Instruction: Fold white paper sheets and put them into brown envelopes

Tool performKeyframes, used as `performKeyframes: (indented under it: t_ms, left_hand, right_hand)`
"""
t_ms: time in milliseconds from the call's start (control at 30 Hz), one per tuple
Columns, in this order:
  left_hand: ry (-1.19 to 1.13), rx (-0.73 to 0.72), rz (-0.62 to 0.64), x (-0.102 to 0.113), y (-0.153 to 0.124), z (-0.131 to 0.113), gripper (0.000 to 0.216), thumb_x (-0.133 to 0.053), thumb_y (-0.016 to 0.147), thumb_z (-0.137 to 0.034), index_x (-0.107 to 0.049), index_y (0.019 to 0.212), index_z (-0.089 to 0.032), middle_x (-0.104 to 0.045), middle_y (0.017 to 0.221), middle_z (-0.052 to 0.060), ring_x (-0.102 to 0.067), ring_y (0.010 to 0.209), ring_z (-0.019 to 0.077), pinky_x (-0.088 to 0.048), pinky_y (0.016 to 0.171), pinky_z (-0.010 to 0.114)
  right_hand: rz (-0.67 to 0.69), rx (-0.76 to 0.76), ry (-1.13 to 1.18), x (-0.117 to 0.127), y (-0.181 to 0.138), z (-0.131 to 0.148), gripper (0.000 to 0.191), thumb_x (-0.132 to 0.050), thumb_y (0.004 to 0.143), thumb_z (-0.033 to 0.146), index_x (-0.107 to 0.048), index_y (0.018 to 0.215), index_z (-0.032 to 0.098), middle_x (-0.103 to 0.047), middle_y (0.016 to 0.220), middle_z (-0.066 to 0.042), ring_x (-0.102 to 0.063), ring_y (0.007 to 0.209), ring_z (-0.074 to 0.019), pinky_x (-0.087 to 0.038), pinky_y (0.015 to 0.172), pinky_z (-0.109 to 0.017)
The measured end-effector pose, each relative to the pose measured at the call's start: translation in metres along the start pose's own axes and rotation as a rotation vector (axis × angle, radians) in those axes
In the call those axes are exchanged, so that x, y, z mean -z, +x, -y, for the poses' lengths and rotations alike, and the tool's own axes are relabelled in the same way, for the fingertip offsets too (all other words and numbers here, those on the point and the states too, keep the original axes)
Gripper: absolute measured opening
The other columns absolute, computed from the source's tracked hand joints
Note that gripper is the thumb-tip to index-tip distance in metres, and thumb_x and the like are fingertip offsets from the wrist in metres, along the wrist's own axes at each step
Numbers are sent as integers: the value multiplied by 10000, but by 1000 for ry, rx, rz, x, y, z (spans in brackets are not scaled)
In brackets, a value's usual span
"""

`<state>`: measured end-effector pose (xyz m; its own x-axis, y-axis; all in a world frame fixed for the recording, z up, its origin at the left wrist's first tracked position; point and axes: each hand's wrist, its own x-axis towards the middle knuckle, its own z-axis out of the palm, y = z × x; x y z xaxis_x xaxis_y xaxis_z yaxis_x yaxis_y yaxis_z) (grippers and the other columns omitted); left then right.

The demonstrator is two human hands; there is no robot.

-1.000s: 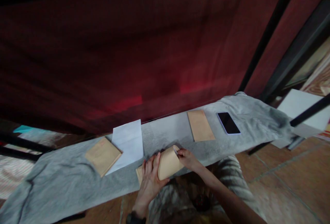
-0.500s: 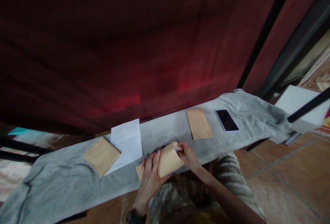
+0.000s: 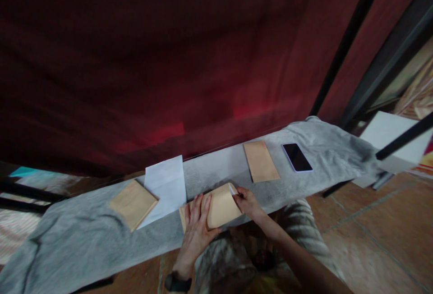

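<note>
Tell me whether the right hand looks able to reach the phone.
Likely yes: the phone lies uncovered on the grey cloth, nothing standing between; the right hand would first have to leave the envelope it touches.

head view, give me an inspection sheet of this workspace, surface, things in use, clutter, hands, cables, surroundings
Surface: grey cloth, wrinkled towards both ends.
Things in use: brown envelope, partly covered by the left hand, open end towards the right hand.
Clutter: brown packet partly over a white sheet at left; flat tan envelope and phone at right.
Hands: left spread on the brown envelope; right has its fingers at the open end, exact grip unclear.
Cables: nothing seen.
Surroundings: red curtain behind, tiled floor below.
</note>
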<state>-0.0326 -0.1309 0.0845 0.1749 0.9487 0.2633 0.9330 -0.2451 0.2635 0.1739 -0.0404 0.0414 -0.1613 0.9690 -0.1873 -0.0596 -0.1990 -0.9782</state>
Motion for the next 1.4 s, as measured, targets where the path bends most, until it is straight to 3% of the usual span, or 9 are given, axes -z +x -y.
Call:
performKeyframes:
  t_ms: [100,233,367,500,733,900,1067,1233,1400]
  left_hand:
    - [-70,119,-159,-1,-3,-5,852,-676,849,-408,-205,1553,-319,-191,1638,122,-167,1506,358,-148,1193,638]
    - [-437,543,-454,-12,-9,-17,695,-565,916,-502,-295,1519,-288,-228,1627,126,-254,1489,308,-308,1175,534]
    - [-1203,883,-316,-30,-3,-35,652,-614,870,-568,-442,1401,-232,-663,1259,142,-642,1177,273,-526,1009,474]
    - [-1585,1029,-245,-38,18,-55,520,-787,749,-448,-599,1174,-217,-737,1099,105,-723,985,251,-604,834,398]
    - [-1535,994,-286,-44,38,-60,528,-845,582,-306,-646,1055,-181,-756,905,34,-726,829,203,-560,703,291]
    - [-1438,916,-292,-38,42,-44,492,-765,615,-303,-648,1075,-177,-760,917,49,-717,814,209,-542,704,299]
    - [-1230,791,-203,-33,50,-16,444,-652,664,-247,-657,1105,-195,-751,884,47,-705,830,227,-549,743,335]
    - [-682,678,-182,-41,44,2,556,-558,737,-197,-569,1292,-165,-703,908,60,-674,790,224,-546,775,374]
    - [-119,446,-220,-54,42,0,490,-459,893,-211,-520,1379,-196,-565,1334,141,-549,1222,281,-449,1026,471]
  right_hand:
    - [-43,-8,92,1,1,6,225,-595,666,396,-643,757,196,-652,650,9,-590,627,-164,-457,559,-247]
    - [-83,-30,208,1,-2,10,305,-610,660,424,-628,870,204,-702,771,-24,-649,725,-200,-517,634,-290]
    - [-68,-43,277,-6,-11,11,425,-645,651,452,-626,1007,221,-728,973,-63,-681,886,-245,-554,718,-351]
    - [-29,-33,305,-12,-20,13,475,-657,652,443,-630,1066,211,-723,1044,-89,-677,921,-259,-559,766,-377]
    - [-27,-4,263,-11,-21,10,439,-626,660,415,-630,1053,219,-721,982,-61,-678,855,-240,-564,684,-337]
    - [-38,25,70,-1,-13,1,377,-606,710,455,-628,1001,216,-705,864,-44,-670,749,-227,-578,630,-348]
    - [-94,181,-101,21,-5,2,402,-567,800,364,-615,1168,211,-691,1096,-95,-658,942,-236,-549,883,-414]
    - [96,606,-744,26,-1,4,403,-463,913,202,-629,1277,253,-635,1330,-71,-549,1265,-220,-424,1100,-448]
    - [211,749,-1028,17,-4,-5,423,-492,934,157,-602,1319,293,-592,1406,-31,-523,1310,-198,-369,1151,-456]
